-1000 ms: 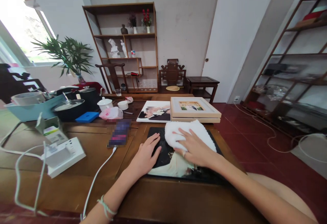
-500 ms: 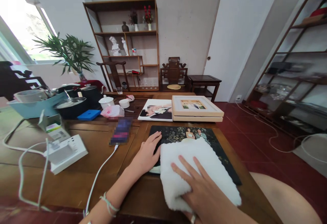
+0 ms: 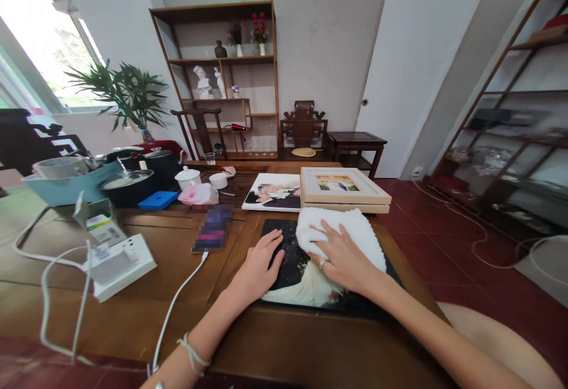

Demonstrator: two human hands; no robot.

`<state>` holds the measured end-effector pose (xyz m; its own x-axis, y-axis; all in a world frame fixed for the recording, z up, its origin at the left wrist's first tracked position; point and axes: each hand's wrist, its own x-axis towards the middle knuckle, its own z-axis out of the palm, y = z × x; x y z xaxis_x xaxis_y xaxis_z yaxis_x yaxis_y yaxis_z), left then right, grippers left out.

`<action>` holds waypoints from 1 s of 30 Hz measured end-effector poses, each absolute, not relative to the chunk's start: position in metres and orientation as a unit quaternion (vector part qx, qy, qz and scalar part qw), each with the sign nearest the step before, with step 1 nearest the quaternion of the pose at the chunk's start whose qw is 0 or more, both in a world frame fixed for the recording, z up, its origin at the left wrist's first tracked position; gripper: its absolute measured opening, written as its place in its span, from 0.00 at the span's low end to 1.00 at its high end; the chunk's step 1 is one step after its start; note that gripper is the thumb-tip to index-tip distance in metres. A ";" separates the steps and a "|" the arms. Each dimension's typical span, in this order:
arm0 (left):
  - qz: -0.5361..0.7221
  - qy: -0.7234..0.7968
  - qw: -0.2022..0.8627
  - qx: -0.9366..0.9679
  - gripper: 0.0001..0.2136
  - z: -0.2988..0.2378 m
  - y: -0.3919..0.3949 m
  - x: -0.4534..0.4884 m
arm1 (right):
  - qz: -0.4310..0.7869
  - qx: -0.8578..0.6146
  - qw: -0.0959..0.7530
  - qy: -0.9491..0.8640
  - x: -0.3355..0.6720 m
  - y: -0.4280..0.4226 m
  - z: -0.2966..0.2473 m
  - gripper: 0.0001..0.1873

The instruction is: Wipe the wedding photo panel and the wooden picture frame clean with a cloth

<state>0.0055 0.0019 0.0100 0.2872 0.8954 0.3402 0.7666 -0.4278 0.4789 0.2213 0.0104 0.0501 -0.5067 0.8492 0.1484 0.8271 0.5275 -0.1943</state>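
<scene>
A dark photo panel [image 3: 283, 271] lies flat on the wooden table, with a pale dress train showing along its near side. My left hand [image 3: 262, 262] rests open on the panel's left edge, fingers extended. On the panel's far right part is a folded white towel [image 3: 366, 241], which covers the couple in the picture. My right hand [image 3: 344, 253] holds this towel against the panel, its fingers spread over the top. The hand's underside is hidden.
Beyond the panel lie a white-edged photo print [image 3: 273, 193] and stacked framed pictures [image 3: 368, 193]. To the left are a phone [image 3: 213, 229] on a white cable [image 3: 175, 294], a white box [image 3: 126, 265], a blue box [image 3: 158, 200] and a black pan [image 3: 126, 185].
My right hand has pushed the towel away from me to the panel's far right, uncovering the near part with the dress train. My left hand stays on the left edge.
</scene>
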 end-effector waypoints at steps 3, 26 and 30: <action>0.323 0.519 0.130 0.781 0.17 0.011 0.004 0.006 | 0.072 -0.447 0.117 -0.884 0.209 -0.007 0.052 0.18; 0.312 0.505 0.106 0.798 0.17 0.015 -0.001 0.005 | 0.082 -0.546 0.125 -0.824 0.299 -0.061 0.041 0.20; 0.311 0.507 0.095 0.799 0.17 0.016 -0.001 0.006 | 0.139 -0.554 0.132 -0.810 0.283 -0.025 0.073 0.23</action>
